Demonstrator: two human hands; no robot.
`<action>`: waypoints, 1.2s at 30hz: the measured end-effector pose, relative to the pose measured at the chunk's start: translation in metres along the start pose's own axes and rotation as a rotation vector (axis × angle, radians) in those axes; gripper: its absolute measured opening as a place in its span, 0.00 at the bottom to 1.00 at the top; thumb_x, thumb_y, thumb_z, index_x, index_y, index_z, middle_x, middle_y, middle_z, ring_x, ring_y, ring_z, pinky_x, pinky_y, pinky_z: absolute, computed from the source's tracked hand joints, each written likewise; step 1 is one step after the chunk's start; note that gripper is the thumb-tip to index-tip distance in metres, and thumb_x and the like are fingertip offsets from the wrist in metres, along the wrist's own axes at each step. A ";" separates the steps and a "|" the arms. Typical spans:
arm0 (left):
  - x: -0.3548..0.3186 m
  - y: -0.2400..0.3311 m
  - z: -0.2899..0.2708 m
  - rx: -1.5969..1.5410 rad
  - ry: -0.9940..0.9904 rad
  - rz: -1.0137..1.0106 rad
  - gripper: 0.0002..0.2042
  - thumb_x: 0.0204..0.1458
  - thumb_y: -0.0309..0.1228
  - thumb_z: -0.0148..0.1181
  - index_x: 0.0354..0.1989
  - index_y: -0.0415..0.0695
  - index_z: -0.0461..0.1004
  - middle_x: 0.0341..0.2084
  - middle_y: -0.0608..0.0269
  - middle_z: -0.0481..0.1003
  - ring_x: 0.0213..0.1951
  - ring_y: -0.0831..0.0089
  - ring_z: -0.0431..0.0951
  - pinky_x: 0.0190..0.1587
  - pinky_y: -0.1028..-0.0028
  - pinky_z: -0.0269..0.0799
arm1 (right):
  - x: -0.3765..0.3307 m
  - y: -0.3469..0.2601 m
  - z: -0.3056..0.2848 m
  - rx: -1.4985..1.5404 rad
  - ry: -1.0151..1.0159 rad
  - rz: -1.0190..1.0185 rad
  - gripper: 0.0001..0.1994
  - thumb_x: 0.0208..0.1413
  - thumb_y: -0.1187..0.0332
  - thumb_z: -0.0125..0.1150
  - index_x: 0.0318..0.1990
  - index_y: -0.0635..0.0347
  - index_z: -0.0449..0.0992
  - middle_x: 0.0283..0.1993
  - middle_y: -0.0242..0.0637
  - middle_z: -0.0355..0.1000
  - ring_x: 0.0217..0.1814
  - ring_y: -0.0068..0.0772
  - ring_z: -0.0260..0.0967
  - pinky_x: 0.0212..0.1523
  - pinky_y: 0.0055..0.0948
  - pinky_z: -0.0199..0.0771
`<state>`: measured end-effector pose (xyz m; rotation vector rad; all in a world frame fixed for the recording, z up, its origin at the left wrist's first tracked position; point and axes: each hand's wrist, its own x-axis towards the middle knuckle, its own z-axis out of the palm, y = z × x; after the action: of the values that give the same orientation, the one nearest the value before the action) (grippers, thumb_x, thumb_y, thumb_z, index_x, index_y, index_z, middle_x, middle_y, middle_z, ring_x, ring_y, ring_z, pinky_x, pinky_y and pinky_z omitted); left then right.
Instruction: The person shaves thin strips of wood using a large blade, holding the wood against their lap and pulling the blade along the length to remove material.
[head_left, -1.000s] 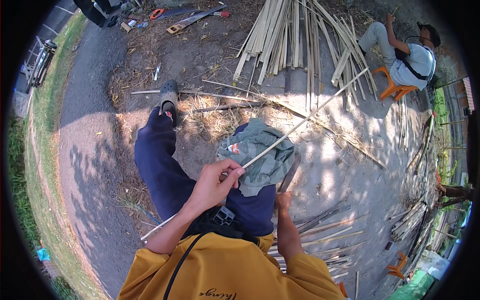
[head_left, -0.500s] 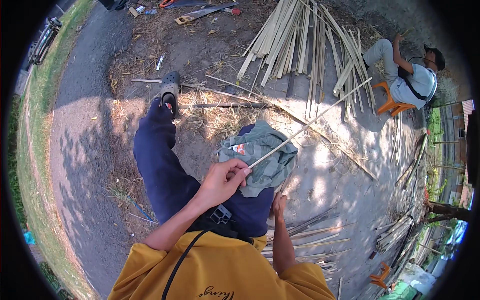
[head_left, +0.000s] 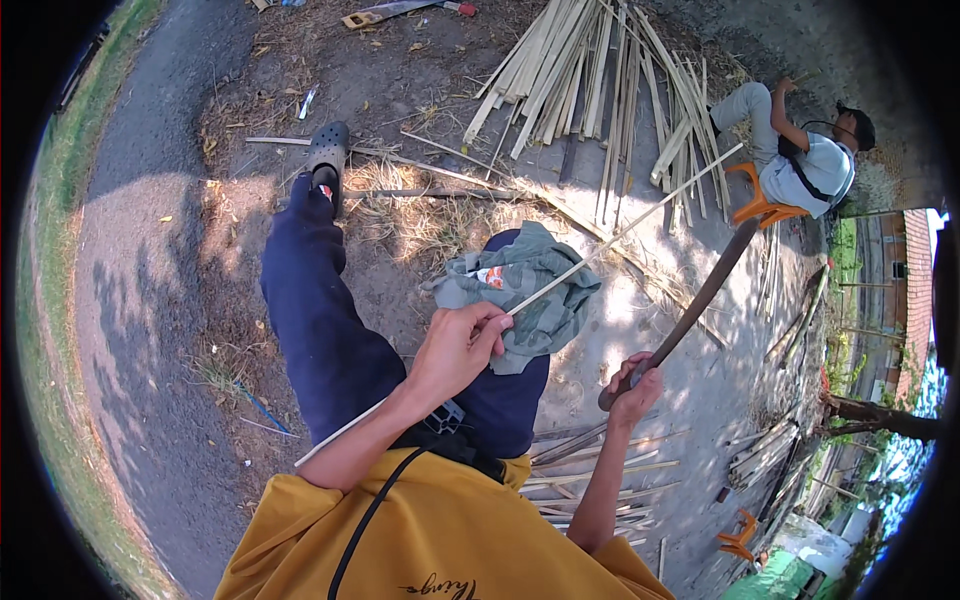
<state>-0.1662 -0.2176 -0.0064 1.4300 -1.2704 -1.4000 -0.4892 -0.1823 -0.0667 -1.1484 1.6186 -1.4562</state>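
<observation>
My left hand [head_left: 455, 350] is closed, pinching a thin pale bamboo strip [head_left: 625, 230] between thumb and fingers. The strip slants up to the right, and its other end runs back along my left forearm. Under it, a crumpled grey-green camouflage cloth [head_left: 545, 300] covers my knee. My right hand [head_left: 633, 388] is wrapped around the near end of a long, dark brown, slightly curved tool [head_left: 700, 300]. That tool points away to the upper right; whether it is a blade or a handle I cannot tell. Its far end overlaps the view near an orange chair.
A heap of split bamboo strips [head_left: 560, 80] lies ahead, and more strips [head_left: 610, 480] lie by my right side. A person [head_left: 800, 150] sits on an orange chair [head_left: 752, 200] at the far right. A handsaw [head_left: 390, 13] rests on the ground at the top.
My right hand has come up from beside my thigh, bringing the long dark tool into sight. My left hand has shifted slightly, and the strip's rear end now shows along my forearm.
</observation>
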 end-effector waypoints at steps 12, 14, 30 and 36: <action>-0.004 -0.009 0.006 0.005 0.107 0.154 0.07 0.62 0.20 0.56 0.41 0.30 0.80 0.27 0.37 0.79 0.29 0.44 0.83 0.34 0.57 0.75 | 0.000 -0.074 0.104 -0.883 -0.638 -0.416 0.23 0.61 0.44 0.66 0.41 0.59 0.75 0.27 0.46 0.78 0.25 0.54 0.77 0.26 0.45 0.73; -0.004 -0.010 0.004 -0.021 0.101 0.164 0.07 0.62 0.20 0.57 0.41 0.30 0.81 0.27 0.37 0.79 0.29 0.45 0.84 0.33 0.58 0.75 | 0.002 -0.082 0.107 -0.890 -0.653 -0.399 0.23 0.61 0.45 0.66 0.42 0.59 0.75 0.26 0.48 0.77 0.26 0.55 0.77 0.27 0.45 0.73; -0.021 -0.020 -0.009 0.135 0.181 0.214 0.04 0.62 0.21 0.62 0.39 0.34 0.82 0.24 0.49 0.80 0.21 0.67 0.77 0.26 0.69 0.69 | -0.002 -0.080 0.118 -0.937 -0.627 -0.471 0.24 0.62 0.42 0.65 0.40 0.57 0.74 0.26 0.44 0.79 0.24 0.54 0.79 0.24 0.47 0.75; -0.056 -0.024 -0.029 0.175 0.179 0.180 0.02 0.62 0.20 0.63 0.37 0.34 0.80 0.27 0.47 0.79 0.23 0.54 0.79 0.29 0.65 0.72 | -0.005 -0.080 0.116 -0.923 -0.604 -0.467 0.24 0.63 0.42 0.64 0.40 0.57 0.74 0.27 0.44 0.79 0.25 0.54 0.79 0.24 0.47 0.74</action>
<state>-0.1293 -0.1621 -0.0125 1.4797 -1.3930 -1.0392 -0.3688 -0.2234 -0.0062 -2.3218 1.6274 -0.4038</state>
